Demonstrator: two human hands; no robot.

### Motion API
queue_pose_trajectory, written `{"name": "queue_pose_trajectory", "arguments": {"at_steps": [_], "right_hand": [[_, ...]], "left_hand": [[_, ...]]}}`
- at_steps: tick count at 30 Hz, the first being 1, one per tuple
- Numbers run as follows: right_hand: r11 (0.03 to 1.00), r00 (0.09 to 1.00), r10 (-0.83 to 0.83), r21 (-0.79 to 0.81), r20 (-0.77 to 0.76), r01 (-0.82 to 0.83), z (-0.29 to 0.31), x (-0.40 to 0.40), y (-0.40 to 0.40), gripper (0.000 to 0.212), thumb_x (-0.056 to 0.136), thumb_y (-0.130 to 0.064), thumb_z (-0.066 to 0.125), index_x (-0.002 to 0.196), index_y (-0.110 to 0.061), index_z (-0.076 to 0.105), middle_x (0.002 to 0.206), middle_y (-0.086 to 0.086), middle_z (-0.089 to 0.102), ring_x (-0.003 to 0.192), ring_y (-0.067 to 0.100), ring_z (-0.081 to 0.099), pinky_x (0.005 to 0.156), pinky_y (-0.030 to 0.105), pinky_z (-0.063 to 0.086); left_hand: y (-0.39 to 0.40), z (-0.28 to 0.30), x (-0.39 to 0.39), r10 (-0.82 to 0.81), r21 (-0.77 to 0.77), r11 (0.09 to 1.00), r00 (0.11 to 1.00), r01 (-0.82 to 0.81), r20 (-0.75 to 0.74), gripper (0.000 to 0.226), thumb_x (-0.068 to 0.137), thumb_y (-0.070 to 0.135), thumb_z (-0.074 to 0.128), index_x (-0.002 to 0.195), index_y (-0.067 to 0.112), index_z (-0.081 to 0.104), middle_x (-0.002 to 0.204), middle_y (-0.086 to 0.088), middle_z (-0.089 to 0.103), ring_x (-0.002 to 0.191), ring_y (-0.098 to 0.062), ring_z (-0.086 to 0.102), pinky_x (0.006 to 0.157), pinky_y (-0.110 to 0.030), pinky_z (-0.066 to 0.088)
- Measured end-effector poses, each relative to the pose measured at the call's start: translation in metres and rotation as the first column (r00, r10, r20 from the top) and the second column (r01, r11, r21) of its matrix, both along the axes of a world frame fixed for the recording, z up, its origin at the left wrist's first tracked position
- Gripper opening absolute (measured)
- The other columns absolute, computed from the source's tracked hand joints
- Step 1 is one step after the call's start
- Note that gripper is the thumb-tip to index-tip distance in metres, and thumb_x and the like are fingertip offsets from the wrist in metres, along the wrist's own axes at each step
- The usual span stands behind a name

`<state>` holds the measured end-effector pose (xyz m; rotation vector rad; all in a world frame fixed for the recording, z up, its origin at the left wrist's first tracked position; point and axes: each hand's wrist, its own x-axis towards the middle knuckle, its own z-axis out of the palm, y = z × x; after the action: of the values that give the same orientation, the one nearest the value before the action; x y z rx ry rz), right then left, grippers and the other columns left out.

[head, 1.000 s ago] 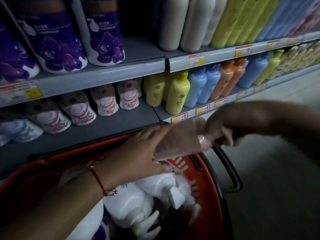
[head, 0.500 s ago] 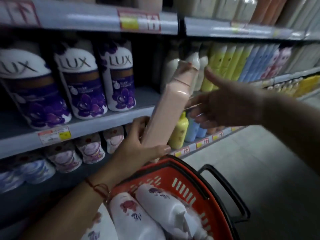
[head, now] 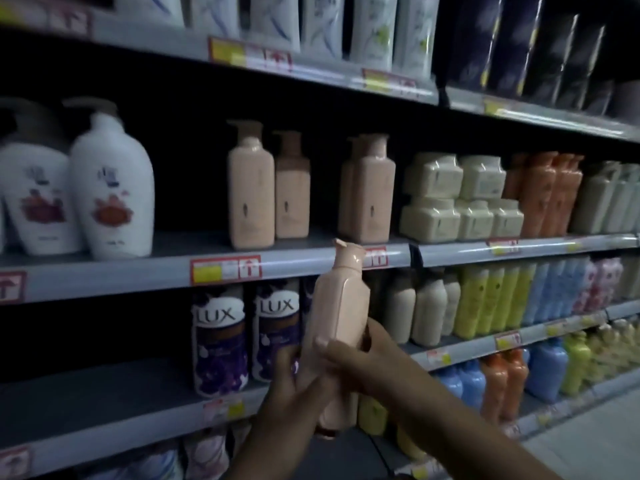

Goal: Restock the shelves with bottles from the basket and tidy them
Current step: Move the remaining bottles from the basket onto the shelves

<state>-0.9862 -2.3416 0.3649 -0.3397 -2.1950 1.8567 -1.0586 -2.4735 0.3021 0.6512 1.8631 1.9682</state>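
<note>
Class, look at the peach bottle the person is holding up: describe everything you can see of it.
The peach bottle is tall and flat-sided, glossy like plastic, with a narrow neck and a matching pump cap, spout pointing left. It is upright, tilted slightly right, raised before the shelf edge. The left hand grips its lower body; the right hand grips its middle, thumb across the front. Its base is hidden. Similar bottles stand on the shelf above.

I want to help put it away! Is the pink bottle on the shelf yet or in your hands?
In the hands: the pink bottle is gripped by left hand and right hand, upright, below its matching bottles.
</note>
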Motion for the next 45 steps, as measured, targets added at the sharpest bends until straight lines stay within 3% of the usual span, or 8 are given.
{"name": "queue_pose_trajectory", "arguments": {"at_steps": [3, 8, 14, 19, 26, 34, 38, 45], "right_hand": [[0.991, 0.997, -0.078, 0.106, -0.002, 0.078, 0.025, -0.019, 0.000, 0.064, 0.073, -0.040, 0.084, 0.128, -0.023, 0.055, 0.114, 0.001, 0.072, 0.099, 0.016, 0.074, 0.079, 0.036, 0.064], [0.986, 0.994, -0.077, 0.145, -0.078, 0.088, 0.091, -0.053, 0.023, 0.035, 0.081, -0.027, 0.082, 0.109, -0.024, 0.061, 0.100, 0.004, 0.073, 0.089, 0.020, 0.074, 0.076, 0.037, 0.065], [0.937, 0.994, -0.039, 0.341, -0.104, 0.072, 0.138, -0.113, 0.056, 0.063, 0.053, -0.041, 0.090, 0.109, -0.021, 0.068, 0.102, 0.006, 0.076, 0.093, 0.025, 0.075, 0.083, 0.052, 0.063], [0.946, 0.972, -0.057, 0.297, -0.229, 0.126, 0.146, -0.146, 0.072, 0.085, 0.043, -0.041, 0.088, 0.121, -0.020, 0.062, 0.108, 0.004, 0.072, 0.098, 0.023, 0.072, 0.085, 0.048, 0.063], [0.952, 0.950, -0.006, 0.290, -0.313, 0.101, 0.147, -0.176, 0.099, 0.064, 0.071, -0.011, 0.088, 0.127, -0.012, 0.057, 0.110, 0.008, 0.071, 0.098, 0.023, 0.072, 0.078, 0.036, 0.064], [0.984, 0.969, 0.123, 0.155, -0.216, -0.090, 0.135, -0.205, 0.110, 0.067, 0.077, -0.008, 0.081, 0.136, -0.013, 0.050, 0.124, 0.019, 0.065, 0.114, 0.037, 0.066, 0.097, 0.057, 0.057], [0.988, 0.972, 0.076, 0.149, -0.220, -0.043, 0.127, -0.213, 0.108, 0.072, 0.077, -0.018, 0.082, 0.140, -0.016, 0.048, 0.124, 0.015, 0.064, 0.113, 0.035, 0.065, 0.095, 0.057, 0.057], [0.979, 0.945, -0.007, 0.188, -0.327, 0.073, 0.114, -0.211, 0.108, 0.069, 0.084, -0.025, 0.083, 0.142, -0.019, 0.047, 0.121, 0.002, 0.063, 0.104, 0.018, 0.066, 0.071, 0.033, 0.063]], "left_hand": [[0.000, 0.032, 0.000, 0.030, -0.054, 0.998, 0.996, -0.035, -0.088, 0.080, 0.053, 0.071, 0.072, 0.125, 0.047, 0.046, 0.119, 0.015, 0.067, 0.094, 0.008, 0.067, 0.079, -0.025, 0.051], [0.012, 0.107, -0.032, 0.106, -0.210, 0.959, 0.930, -0.188, -0.352, 0.036, 0.082, 0.060, 0.070, 0.109, 0.041, 0.054, 0.102, 0.017, 0.070, 0.087, 0.001, 0.068, 0.074, -0.027, 0.054], [0.043, 0.150, -0.089, 0.129, -0.185, 0.951, 0.859, -0.250, -0.495, 0.069, 0.076, 0.060, 0.077, 0.129, 0.038, 0.040, 0.110, 0.018, 0.066, 0.095, -0.003, 0.067, 0.074, -0.026, 0.055], [0.061, 0.168, -0.122, 0.162, -0.183, 0.928, 0.795, -0.324, -0.585, 0.071, 0.071, 0.056, 0.079, 0.126, 0.033, 0.040, 0.107, 0.012, 0.069, 0.090, -0.006, 0.068, 0.074, -0.031, 0.058], [0.085, 0.187, -0.146, 0.137, -0.207, 0.910, 0.730, -0.360, -0.670, 0.065, 0.077, 0.042, 0.082, 0.120, 0.023, 0.039, 0.108, 0.006, 0.060, 0.093, -0.015, 0.062, 0.072, -0.028, 0.050], [0.093, 0.176, -0.158, 0.150, -0.239, 0.864, 0.681, -0.443, -0.717, 0.060, 0.083, 0.048, 0.076, 0.121, 0.023, 0.036, 0.114, 0.001, 0.060, 0.098, -0.022, 0.065, 0.086, -0.043, 0.058], [0.096, 0.174, -0.168, 0.144, -0.266, 0.860, 0.709, -0.435, -0.691, 0.062, 0.084, 0.048, 0.075, 0.127, 0.016, 0.045, 0.113, -0.002, 0.064, 0.094, -0.019, 0.065, 0.071, -0.031, 0.054], [0.098, 0.176, -0.176, 0.113, -0.299, 0.864, 0.735, -0.405, -0.669, 0.054, 0.086, 0.039, 0.071, 0.128, 0.014, 0.047, 0.113, -0.002, 0.065, 0.094, -0.020, 0.064, 0.078, -0.036, 0.056]]}}
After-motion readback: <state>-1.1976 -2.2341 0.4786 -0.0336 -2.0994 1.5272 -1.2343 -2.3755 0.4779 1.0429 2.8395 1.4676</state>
